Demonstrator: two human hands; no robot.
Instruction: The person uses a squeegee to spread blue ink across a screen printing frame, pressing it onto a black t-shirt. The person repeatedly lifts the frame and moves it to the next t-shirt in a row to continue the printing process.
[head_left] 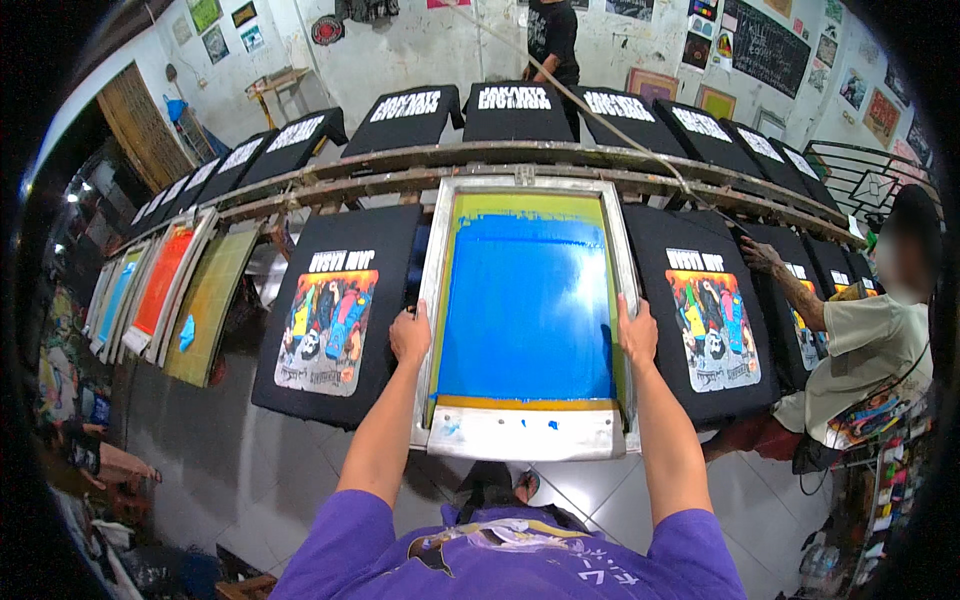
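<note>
A metal-framed printing screen (pixel 524 310) lies in front of me, its mesh covered with bright blue ink inside a yellow-green margin. My left hand (pixel 410 332) is closed on the frame's left side, and my right hand (pixel 637 330) grips its right side. Black shirts (pixel 280 250) on boards flank the screen, each bearing a colourful printed picture with white lettering; the one on the right (pixel 680 245) is partly behind my right hand's side of the frame. What lies under the screen is hidden.
More shirts (pixel 500 125) line a far wooden rail (pixel 380 165). Other screens (pixel 165 280) stand at left. A co-worker (pixel 870 350) at right reaches toward a shirt; another person (pixel 550 45) stands beyond the far row. A thin pole (pixel 620 120) crosses above the rails.
</note>
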